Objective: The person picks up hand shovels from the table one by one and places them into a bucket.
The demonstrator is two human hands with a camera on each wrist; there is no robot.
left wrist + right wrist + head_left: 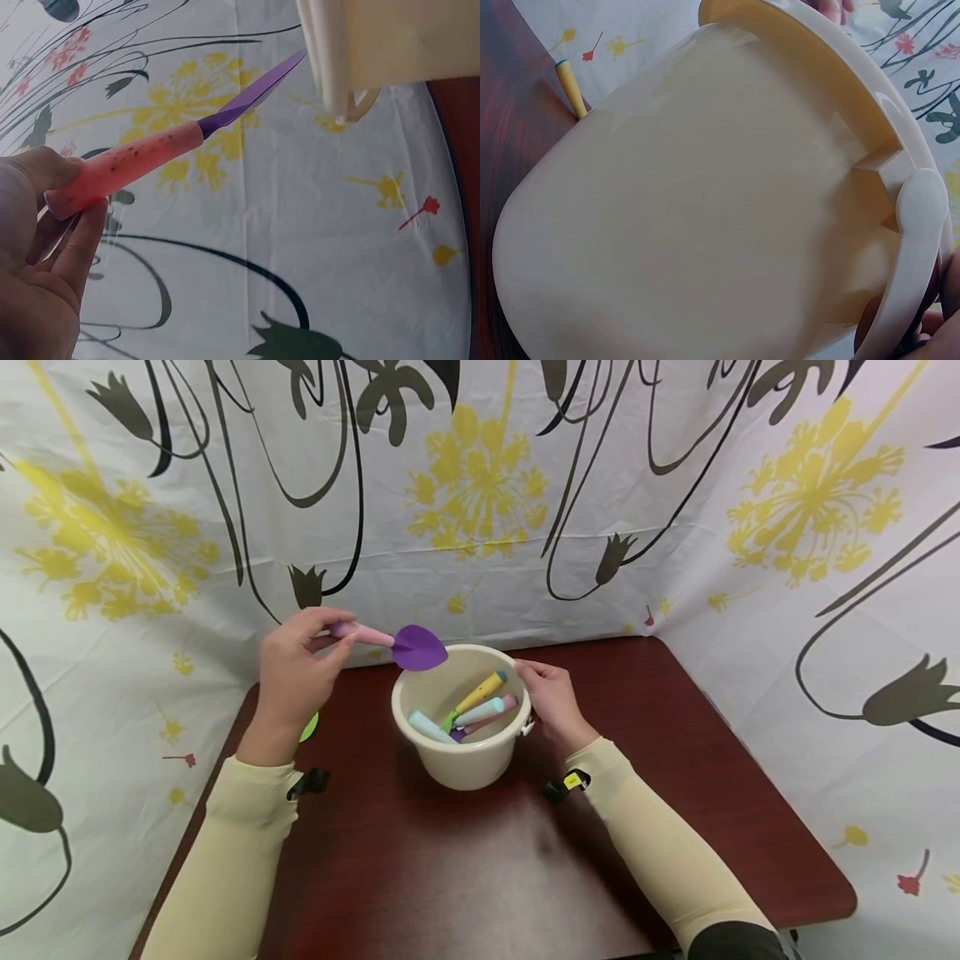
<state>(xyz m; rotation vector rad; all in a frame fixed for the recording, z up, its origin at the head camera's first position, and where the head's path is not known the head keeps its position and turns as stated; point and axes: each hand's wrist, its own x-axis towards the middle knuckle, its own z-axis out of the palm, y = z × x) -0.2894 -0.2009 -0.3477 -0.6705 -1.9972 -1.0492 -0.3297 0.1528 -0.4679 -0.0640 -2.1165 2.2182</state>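
Observation:
My left hand (296,672) pinches the end of the pink handle of a small toy trowel (420,649). Its purple heart-shaped blade points right, above the left rim of a cream bucket (461,768). In the left wrist view the trowel (127,165) slants upward, with the tip close to the bucket's edge (330,67). On the bucket's far right rim rests my right hand (551,702), gripping it beside the handle's hinge. Inside the bucket lie several toy tools: a yellow handle (481,692), light blue handles (480,712) and a pink one. Their lower ends are partly hidden.
A dark red-brown table (450,877) bears the bucket. Behind my left wrist a bright green piece (310,727) shows on the table. A yellow handle (570,86) stands out past the bucket in the right wrist view. Flower-patterned cloth (480,568) surrounds the table's back and sides.

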